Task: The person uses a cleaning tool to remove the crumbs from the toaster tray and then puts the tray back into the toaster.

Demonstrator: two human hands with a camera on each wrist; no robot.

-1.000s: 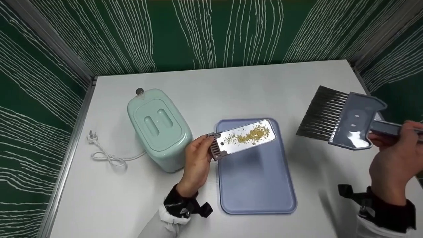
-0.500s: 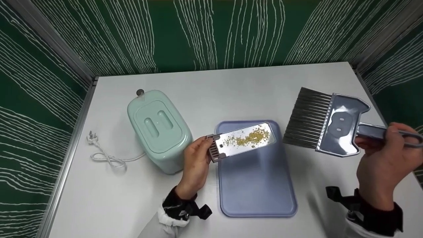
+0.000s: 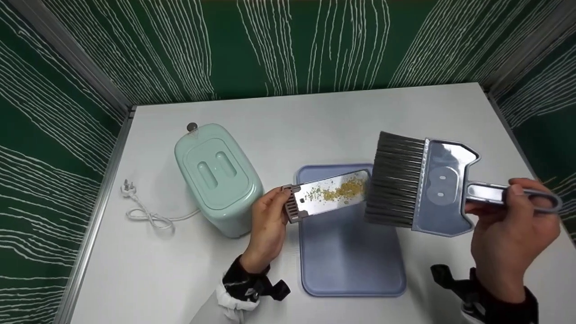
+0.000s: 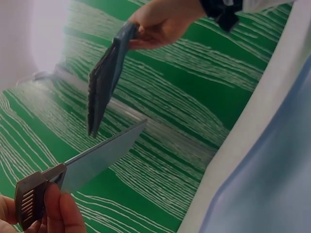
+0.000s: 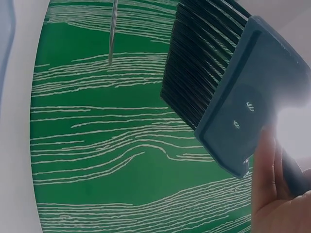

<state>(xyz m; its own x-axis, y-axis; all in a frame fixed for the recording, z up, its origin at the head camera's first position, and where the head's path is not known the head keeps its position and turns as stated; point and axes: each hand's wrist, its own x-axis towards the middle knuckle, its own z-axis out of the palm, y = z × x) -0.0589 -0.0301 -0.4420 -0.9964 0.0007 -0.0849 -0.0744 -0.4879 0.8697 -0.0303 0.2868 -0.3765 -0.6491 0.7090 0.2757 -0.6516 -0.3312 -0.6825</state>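
Fingers of the right hand (image 3: 517,234) are clamped on the handle (image 3: 486,191) of a wide grey-blue brush (image 3: 418,184), its dark bristles pointing across toward the other hand. In the head view these bristles cover the tip of a slim metal plate (image 3: 315,204); both wrist views show a gap between the two. Fingers of the left hand (image 3: 268,220), thumb uppermost, pinch the plate's slotted grey end (image 3: 292,204). Yellow crumbs (image 3: 346,189) lie scattered on the plate, thickest toward its outer part. A black band (image 3: 245,279) circles the left wrist, next to a pale sleeve (image 3: 225,308).

Below the raised plate, a lavender tray (image 3: 353,256) lies flat on the white tabletop (image 3: 315,130). Left of it stands a mint-green box (image 3: 220,180) with two oblong recesses in its top; from it a white cord (image 3: 157,220) runs to a plug (image 3: 128,188). Farthest back rises a green wall (image 3: 247,49) streaked with white lines.
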